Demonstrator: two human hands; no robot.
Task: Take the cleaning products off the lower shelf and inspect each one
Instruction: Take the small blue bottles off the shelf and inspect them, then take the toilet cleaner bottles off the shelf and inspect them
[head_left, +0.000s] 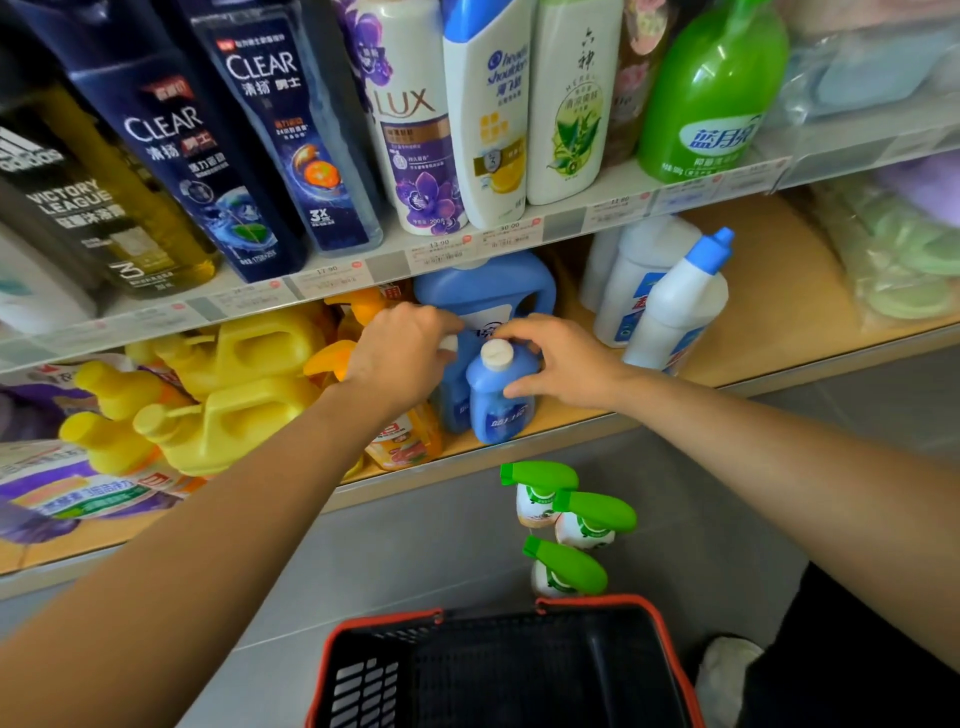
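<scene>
1. Progress: early, by my reading. Both hands are on the lower shelf (769, 312), and no bottle they touch has lifted off it yet.
2. 3 green spray bottles (597, 512) stand on the floor (415, 545) below the shelf. They may have been taken down already, but I cannot confirm this. The basket (519, 665) near the person shows no product inside in the part visible.
3. Left on the shelf: yellow jugs (249, 410), an orange-labelled bottle (405, 441), a large blue jug (488, 291) at the back and white bottles with blue caps (680, 306) on the right. Most of the inspecting appears not yet done.
4. Right hand (561, 369): thumb and fingers are curled round the shoulder of the front blue bottle (493, 410), just below its cap.
5. Left hand (400, 358): fingers are curled over the white cap of a second blue bottle (453, 408), which touches the first on its left. The grip is largely hidden by the hand itself.
6. The hands are close together but not touching, 1 bottle each.
7. Front blue bottle: small and upright at the shelf's front edge. It has a mid-blue plastic body, a round white screw cap and a darker blue label with white lettering too small to read. No leak or dent shows from this angle.
</scene>
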